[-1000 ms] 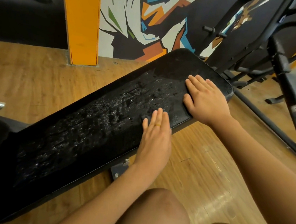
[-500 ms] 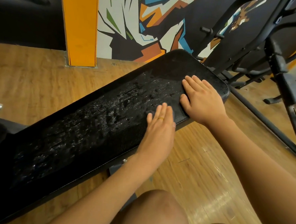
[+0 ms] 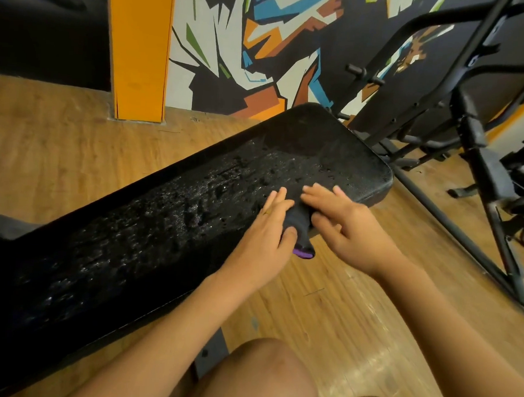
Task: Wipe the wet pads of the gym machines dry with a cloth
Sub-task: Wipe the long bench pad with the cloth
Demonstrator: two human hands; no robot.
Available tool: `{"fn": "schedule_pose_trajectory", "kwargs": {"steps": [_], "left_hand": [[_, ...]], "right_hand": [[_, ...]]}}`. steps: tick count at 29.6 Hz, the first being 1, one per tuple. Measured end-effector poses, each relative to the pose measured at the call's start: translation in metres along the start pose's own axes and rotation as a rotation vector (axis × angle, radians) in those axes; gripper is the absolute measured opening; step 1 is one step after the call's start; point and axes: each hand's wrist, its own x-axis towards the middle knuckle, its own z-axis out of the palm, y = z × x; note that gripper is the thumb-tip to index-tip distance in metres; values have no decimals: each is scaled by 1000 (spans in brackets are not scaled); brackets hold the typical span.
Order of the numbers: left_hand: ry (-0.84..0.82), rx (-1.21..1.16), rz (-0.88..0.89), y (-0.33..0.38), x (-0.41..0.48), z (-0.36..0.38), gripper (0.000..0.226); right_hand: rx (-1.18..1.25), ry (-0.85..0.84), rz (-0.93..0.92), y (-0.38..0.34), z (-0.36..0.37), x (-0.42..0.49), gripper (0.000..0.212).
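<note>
At the near edge of the pad (image 3: 168, 223), towards its right end, a small dark cloth (image 3: 299, 223) sits bunched between the person's two hands. It looks black or navy and is rolled into a stubby wad. A strip of purple shows at its lower tip, which hangs just past the pad's edge.

The left hand (image 3: 261, 244) lies on the pad with its fingers (image 3: 277, 199) together and stretched forward, a ring (image 3: 266, 212) on one of them. Its thumb (image 3: 289, 234) is curled against the side of the cloth, holding it. The right hand (image 3: 353, 233) comes in from the other side with its fingers (image 3: 318, 195) spread and laid over the cloth's upper end. They are blurred, so I cannot tell whether they pinch it or only rest on it.

The pad is long, black and flat, running from lower left to upper right. Most of its top is covered with beads and smears of water that catch the light. The far corner looks duller and smoother.

Below it is a wooden floor (image 3: 354, 324), and a bare knee (image 3: 269, 378) shows at the bottom. Behind stand an orange pillar (image 3: 139, 49), a bright angular mural (image 3: 262, 46) and a black machine frame (image 3: 481, 167) to the right.
</note>
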Motion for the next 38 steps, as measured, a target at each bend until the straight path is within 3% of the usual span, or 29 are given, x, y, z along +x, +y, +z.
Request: {"fn": "schedule_pose_trajectory", "kwargs": {"steps": [3,8,14,18,27,32,38], "left_hand": [[79,-1,14,-12,-7,3,64],[165,295,-39,-51,-22,-7,62],[125,472,-42,-76,-31,-19,70],[177,515,-39,-80,-33,-14,63],[204,488,-20,-82,-33,-12,61],[209,477,-22,-84,-32,-11,61],[196,457,-5,-82,-30,-15,66]], "right_hand": [[-71,-69,-36,-4,13,-15,47],[-240,-28,-20,-21,17,-10,61],[-531,9,-91,-49,54,2,52],[-437,115,-59,-53,71,3,51],[-525,185,-174,-22,64,9,40],[-474,358,32,26,15,8,37],[-398,349,127,24,8,5,40]]}}
